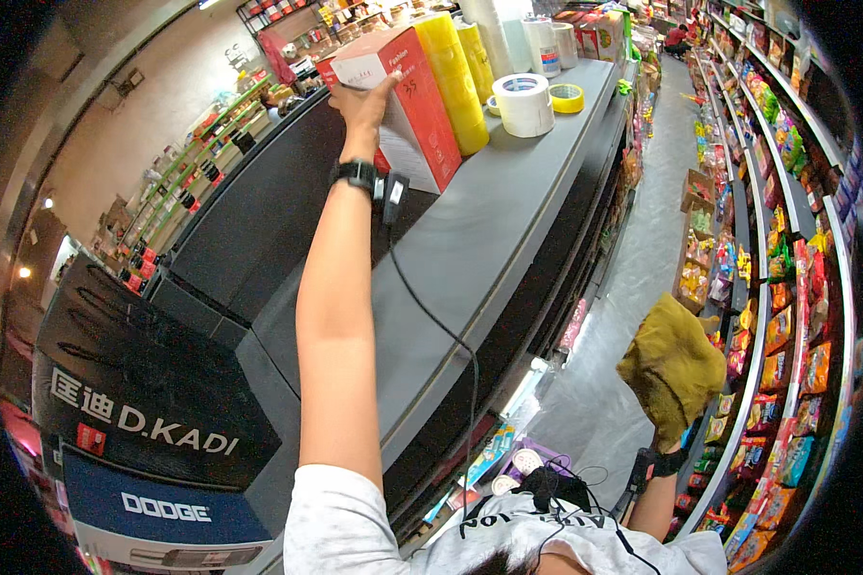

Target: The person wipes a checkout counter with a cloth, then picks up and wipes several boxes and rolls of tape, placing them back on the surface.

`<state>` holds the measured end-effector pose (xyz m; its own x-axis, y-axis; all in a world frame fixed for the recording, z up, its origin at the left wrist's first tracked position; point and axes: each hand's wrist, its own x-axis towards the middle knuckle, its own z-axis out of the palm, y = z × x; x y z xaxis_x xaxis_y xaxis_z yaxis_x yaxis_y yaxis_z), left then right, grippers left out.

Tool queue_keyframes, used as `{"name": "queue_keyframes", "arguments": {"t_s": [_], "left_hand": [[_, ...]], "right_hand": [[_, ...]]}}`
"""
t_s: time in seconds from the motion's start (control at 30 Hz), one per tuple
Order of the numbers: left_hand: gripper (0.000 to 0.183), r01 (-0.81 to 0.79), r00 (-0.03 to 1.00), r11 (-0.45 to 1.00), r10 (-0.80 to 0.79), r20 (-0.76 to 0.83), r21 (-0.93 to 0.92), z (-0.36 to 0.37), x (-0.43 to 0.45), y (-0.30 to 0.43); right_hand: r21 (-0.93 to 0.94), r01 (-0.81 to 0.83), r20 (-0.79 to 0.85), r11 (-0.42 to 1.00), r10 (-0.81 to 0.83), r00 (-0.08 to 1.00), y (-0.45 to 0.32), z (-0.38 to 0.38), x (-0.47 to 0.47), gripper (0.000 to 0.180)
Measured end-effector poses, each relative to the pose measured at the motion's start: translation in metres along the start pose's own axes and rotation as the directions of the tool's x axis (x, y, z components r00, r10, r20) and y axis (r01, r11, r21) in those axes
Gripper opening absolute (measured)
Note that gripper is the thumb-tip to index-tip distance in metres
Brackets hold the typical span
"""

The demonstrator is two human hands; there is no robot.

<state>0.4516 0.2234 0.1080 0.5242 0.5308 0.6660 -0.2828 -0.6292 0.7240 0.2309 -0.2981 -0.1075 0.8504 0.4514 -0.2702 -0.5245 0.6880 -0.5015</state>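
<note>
My left hand [365, 108] grips the upper edge of a red and white cardboard box [421, 108], thumb on its red face, at the far part of a grey shelf top [460, 251]. Handwriting and print show on the box. Directly right of it stands a stack of yellow tape rolls [453, 86], with a white tape roll [523, 104] and a small yellow tape roll [567, 98] beyond. Low at the right, my right hand [667, 444] holds a mustard-yellow cloth [672, 363], which hangs over most of the fingers. Both wrists wear black straps, and a cable runs from the left one.
Snack shelves [762, 287] line the aisle [633, 237] on the right, with open cardboard boxes [694, 251] at their foot. Black panels bearing brand lettering [144, 424] stand at the lower left. A crouching person [677, 39] is far down the aisle.
</note>
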Motion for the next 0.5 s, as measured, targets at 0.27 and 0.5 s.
{"name": "queue_keyframes", "arguments": {"t_s": [0.27,0.5], "left_hand": [[0.09,-0.282,0.955,0.959,0.282,0.086,-0.018,-0.047,-0.167,0.137],[0.09,-0.511,0.848,0.859,0.496,0.187,0.041,-0.068,-0.255,0.196]], "right_hand": [[-0.137,0.14,0.342,0.981,-0.086,0.936,-0.03,0.108,0.022,0.07],[-0.473,0.8,0.777,0.369,-0.253,0.576,-0.045,0.274,0.036,0.068]]}}
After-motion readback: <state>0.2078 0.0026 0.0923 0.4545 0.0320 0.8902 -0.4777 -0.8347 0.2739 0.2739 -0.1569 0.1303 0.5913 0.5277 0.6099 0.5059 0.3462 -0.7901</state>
